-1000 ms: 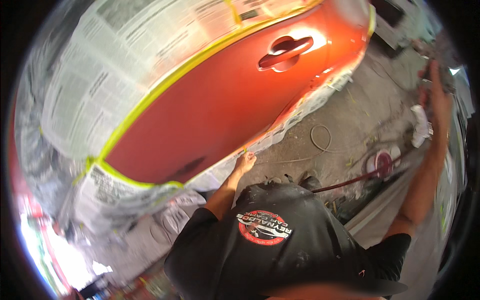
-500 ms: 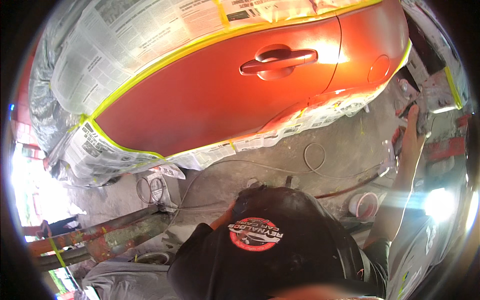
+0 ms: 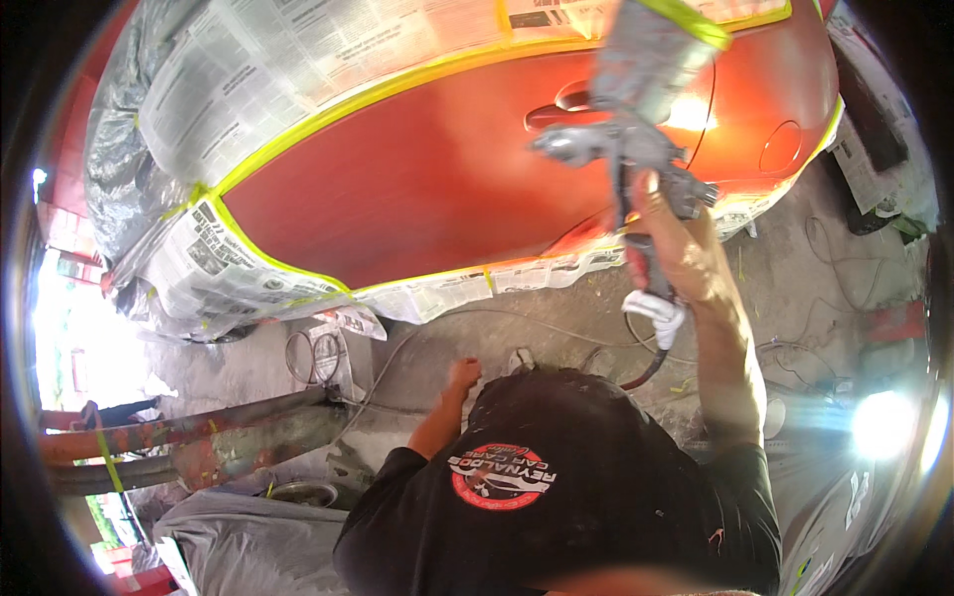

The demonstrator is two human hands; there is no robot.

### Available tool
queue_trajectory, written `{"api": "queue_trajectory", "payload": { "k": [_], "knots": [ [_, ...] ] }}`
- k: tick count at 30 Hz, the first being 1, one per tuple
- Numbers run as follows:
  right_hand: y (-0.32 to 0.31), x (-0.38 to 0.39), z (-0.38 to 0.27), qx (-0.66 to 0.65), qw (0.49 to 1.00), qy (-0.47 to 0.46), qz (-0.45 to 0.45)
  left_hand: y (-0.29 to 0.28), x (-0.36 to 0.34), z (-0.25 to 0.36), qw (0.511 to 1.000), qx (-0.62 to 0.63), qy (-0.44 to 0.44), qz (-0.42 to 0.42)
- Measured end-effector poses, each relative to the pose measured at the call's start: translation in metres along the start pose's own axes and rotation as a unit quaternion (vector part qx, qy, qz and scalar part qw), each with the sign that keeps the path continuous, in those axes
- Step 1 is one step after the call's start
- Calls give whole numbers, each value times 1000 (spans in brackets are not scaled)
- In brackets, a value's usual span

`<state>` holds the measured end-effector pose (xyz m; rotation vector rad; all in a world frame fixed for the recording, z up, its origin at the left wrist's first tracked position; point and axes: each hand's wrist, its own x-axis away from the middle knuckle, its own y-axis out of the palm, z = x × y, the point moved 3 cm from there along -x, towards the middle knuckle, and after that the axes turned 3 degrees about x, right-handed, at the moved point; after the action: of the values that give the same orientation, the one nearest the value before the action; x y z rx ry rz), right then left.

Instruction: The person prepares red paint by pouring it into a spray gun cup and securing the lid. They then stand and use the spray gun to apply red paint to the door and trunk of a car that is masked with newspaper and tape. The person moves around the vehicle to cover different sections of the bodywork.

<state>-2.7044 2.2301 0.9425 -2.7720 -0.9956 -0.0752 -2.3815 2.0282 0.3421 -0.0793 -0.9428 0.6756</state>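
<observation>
My right hand [image 3: 681,243] is wrapped round the handle of a grey-coated spray gun [image 3: 646,149], with a cup [image 3: 651,70] banded in yellow-green tape on top. The gun's nozzle is toward the left, in front of the red car door [image 3: 397,189], partly covering its door handle [image 3: 552,117]. Pale mist hangs over the panel left of the nozzle. A dark hose [image 3: 651,370] leads down from a white-wrapped fitting [image 3: 656,313] below the grip. My left hand [image 3: 463,375] is low over the floor beside my body, fingers curled, with nothing visible in them.
Newspaper masking [image 3: 258,99], edged with yellow tape, surrounds the door. A thin hose [image 3: 477,311] lies looped across the concrete floor. Paint-stained metal beams [image 3: 248,437] stand at lower left, near grey plastic sheeting [image 3: 248,541]. A bright work light [image 3: 884,425] shines at right.
My right hand has brought the spray gun from the far right up and left in front of the door. Mist now shows over the panel. My left hand has come out from beside my body.
</observation>
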Motion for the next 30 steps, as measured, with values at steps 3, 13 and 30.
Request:
{"api": "queue_trajectory", "payload": {
  "k": [3, 13, 30],
  "knots": [
    [13, -9, -10, -75, 991, -36, -107, 18, -11, -23, 975, -199, 86, -50],
    [-158, -50, 48, 82, 943, -111, 304, 6, -9, -39, 977, -193, 63, -72],
    [-233, -19, 42, 195, 851, -189, 450, 25, 5, 22, 980, -168, 59, -94]
  ]
}}
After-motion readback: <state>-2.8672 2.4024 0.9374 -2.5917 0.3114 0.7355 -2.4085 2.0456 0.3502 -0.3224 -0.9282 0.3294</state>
